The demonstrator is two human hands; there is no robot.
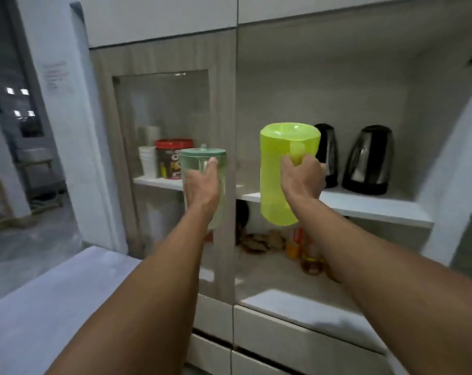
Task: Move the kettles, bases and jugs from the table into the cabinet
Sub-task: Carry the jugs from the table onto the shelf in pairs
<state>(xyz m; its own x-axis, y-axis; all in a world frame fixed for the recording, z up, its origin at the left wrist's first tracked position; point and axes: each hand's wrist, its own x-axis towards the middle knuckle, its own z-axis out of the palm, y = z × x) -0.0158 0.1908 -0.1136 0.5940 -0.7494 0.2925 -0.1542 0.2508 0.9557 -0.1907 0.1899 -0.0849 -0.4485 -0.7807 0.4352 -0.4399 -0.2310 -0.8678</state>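
The cabinet fills the view ahead of both outstretched arms, its right bay open and its left bay behind a glass door. A white shelf crosses the open bay just beyond and below the right grip. At the lower left, nearer than the left grip, lies the pale surface.

Two dark kettles stand upright on the shelf: the larger kettle well to the right of the right grip, the second kettle just behind it and partly hidden by the knuckles.

The yellow-green jug hangs upright in the air before the shelf edge, its bottom lower than the shelf board. The right hand has its grip closed around the jug's handle, fingers wrapped through it.

The clear jug with a green lid is held up in front of the cabinet's centre post, level with the shelf. The left hand has its grip clamped on this jug from the near side, thumb up along its wall.

Behind the glass, beyond and left of the left grip, stand a red-lidded tub and a stack of white cups. Below the right grip, on the lower level, sit some blurred bottles.
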